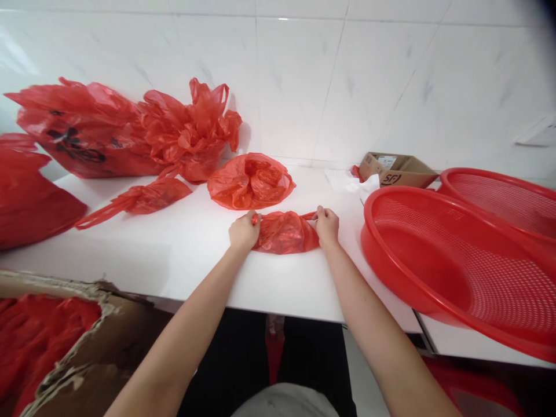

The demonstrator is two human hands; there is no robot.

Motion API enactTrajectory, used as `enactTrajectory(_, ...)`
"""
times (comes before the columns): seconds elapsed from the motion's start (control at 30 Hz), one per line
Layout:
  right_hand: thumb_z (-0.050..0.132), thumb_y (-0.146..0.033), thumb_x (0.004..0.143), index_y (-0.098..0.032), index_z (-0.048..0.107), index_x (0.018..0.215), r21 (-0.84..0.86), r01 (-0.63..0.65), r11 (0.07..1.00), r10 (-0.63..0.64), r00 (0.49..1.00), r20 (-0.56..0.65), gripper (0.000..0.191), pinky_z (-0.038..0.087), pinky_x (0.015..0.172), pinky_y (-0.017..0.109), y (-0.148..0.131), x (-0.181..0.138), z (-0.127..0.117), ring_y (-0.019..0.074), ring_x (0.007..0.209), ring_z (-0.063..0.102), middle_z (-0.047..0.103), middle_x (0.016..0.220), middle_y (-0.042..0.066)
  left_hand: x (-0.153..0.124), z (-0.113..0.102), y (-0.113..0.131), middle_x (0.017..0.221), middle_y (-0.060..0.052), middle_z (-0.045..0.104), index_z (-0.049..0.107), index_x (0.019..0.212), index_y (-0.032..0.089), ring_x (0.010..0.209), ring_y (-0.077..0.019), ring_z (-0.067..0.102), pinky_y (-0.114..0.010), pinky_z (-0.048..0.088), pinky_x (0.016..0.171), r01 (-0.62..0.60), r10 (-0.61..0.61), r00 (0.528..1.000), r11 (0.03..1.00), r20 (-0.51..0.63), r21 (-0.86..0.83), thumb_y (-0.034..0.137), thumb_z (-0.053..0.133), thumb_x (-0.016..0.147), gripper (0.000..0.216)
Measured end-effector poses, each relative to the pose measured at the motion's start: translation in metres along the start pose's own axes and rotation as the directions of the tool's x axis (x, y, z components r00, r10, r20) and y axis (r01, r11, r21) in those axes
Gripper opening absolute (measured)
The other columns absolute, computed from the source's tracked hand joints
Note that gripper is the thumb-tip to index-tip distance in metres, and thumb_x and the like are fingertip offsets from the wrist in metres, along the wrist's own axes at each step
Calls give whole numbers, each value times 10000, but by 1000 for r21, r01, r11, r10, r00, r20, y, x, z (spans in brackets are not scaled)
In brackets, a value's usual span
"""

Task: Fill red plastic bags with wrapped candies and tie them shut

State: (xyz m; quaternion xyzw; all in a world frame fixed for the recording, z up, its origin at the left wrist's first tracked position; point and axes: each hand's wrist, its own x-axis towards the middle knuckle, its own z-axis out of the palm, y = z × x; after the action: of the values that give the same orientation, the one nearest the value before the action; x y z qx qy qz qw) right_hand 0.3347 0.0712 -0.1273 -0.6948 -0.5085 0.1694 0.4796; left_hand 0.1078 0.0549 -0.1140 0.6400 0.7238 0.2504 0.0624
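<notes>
A small red plastic bag (284,233) lies bunched on the white counter (186,255) in front of me. My left hand (244,230) is closed on the bag's left handle. My right hand (327,225) pinches its right handle, which is stretched out sideways. Just behind it sits another red bag (251,181), open and rounded.
More red bags (130,130) are heaped at the back left against the tiled wall, one twisted bag (139,200) in front of them. Two red mesh baskets (456,260) fill the right side. A small cardboard box (397,169) stands behind them. A torn carton (56,341) of red bags sits lower left.
</notes>
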Motion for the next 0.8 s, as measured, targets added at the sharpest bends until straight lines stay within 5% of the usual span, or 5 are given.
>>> enactTrajectory(0.27, 289, -434, 928, -196, 575, 760, 29, -71, 997, 71, 997, 4, 408, 422, 591, 278, 9, 16, -11, 166, 634, 596, 705, 807, 79, 21, -35, -48, 923, -101, 731, 633, 976, 188, 829, -263, 681, -328, 491, 683, 165, -171, 984, 978, -41, -129, 436, 424, 908, 331)
enactTrajectory(0.4, 427, -500, 890, -224, 618, 800, -14, 3, 1000, -1, 989, 148, 347, 405, 663, 275, -6, -1, -3, 174, 770, 613, 717, 908, 37, 4, -53, -30, 1237, -126, 621, 486, 1273, 200, 1085, -279, 603, -394, 472, 888, 83, -107, 972, 989, -210, -121, 427, 532, 867, 468)
enactTrajectory(0.47, 520, -517, 848, -271, 648, 934, -23, 75, 997, -67, 967, 245, 290, 396, 677, 269, -12, -10, 1, 166, 800, 613, 712, 960, 2, -5, -54, -10, 1390, -117, 503, 457, 1324, 234, 1290, -286, 450, -446, 350, 1055, -59, 45, 969, 997, -242, -53, 379, 484, 908, 441)
enactTrajectory(0.6, 621, -372, 784, -307, 686, 893, -17, 218, 976, -190, 882, 432, 143, 391, 675, 260, -15, -19, -1, 148, 752, 600, 707, 891, -44, 2, -45, 18, 1401, -88, 500, 566, 1229, 251, 1340, -276, 399, -459, 281, 1115, -317, 316, 949, 948, 8, 42, 287, 431, 947, 315)
enactTrajectory(0.8, 572, -344, 792, -263, 694, 815, 24, 279, 960, -245, 796, 553, 148, 426, 686, 251, -9, -10, -10, 147, 748, 606, 706, 827, -30, 34, -46, 7, 1063, -111, 679, 559, 1231, 142, 964, -251, 653, -449, 506, 870, -184, 182, 934, 983, 307, -23, 348, 632, 854, 436)
